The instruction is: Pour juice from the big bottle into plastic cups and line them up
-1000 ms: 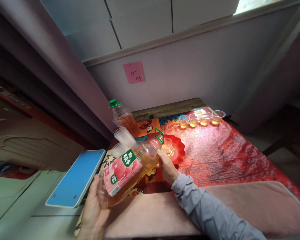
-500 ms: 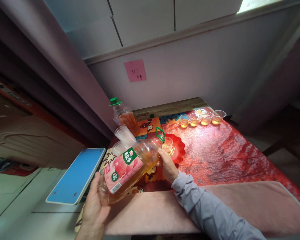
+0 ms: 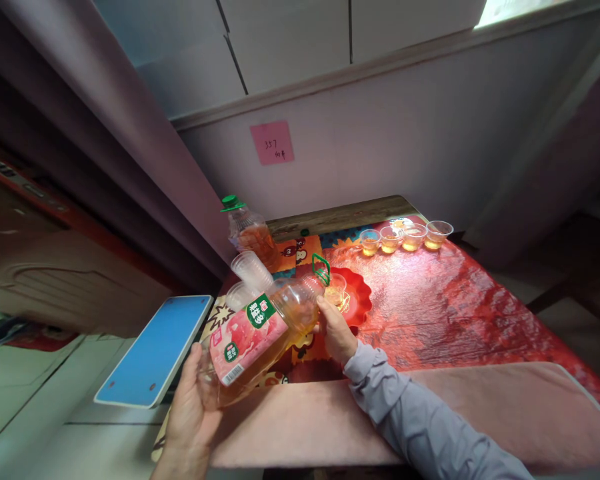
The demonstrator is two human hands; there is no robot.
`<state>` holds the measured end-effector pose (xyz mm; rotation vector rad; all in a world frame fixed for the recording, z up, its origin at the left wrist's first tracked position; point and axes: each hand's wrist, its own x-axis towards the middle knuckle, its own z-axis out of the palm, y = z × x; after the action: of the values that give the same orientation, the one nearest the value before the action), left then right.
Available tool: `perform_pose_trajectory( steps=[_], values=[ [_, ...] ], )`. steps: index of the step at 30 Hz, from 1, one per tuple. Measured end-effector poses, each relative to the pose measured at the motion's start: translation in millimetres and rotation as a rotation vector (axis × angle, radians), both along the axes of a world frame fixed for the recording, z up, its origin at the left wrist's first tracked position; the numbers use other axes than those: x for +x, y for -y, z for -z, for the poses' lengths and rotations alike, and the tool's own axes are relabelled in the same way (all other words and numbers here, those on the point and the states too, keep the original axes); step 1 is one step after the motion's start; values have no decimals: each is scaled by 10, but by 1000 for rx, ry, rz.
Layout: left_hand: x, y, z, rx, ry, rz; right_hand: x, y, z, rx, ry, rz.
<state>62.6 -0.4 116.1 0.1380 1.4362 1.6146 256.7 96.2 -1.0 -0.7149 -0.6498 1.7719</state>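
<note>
Two hands on one large clear bottle [image 3: 263, 341], held tilted over the near part of the surface [image 3: 430, 313], neck end beside a small cup [image 3: 336, 287] in a red scalloped dish [image 3: 364, 303]; cannot tell whether bottle and cup touch. Left hand [image 3: 193, 403] cupped round the base; right hand [image 3: 336, 330] gripping at the shoulder, thumb uppermost, fingers below mostly hidden.

Handling, judged: fairly heavy with liquid, load likely to shift with tilt. Wall probably thin, gives under a squeeze; springy rather than fragile. Smooth, slick if wet. Best holds: base for weight, shoulder for steering. Green loop handle [image 3: 321, 270] at neck seems a poor hold at this slant.

Looks: pale amber liquid [image 3: 305, 323], pink label [image 3: 247, 340] with green patches, white characters, barcode towards the base.
</note>
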Motion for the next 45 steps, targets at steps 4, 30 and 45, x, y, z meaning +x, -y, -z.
perform_pose_trajectory(
  steps=[4,30,45],
  values=[
    [1,2,-4,-8,-1,-2,-4,2,-2,-7,-3,4],
    [-6,3,25,36,5,26,-14,-16,7,-21,-10,15],
    [-55,4,76,23,13,6,-32,-11,53,-26,-9,10]
  ],
)
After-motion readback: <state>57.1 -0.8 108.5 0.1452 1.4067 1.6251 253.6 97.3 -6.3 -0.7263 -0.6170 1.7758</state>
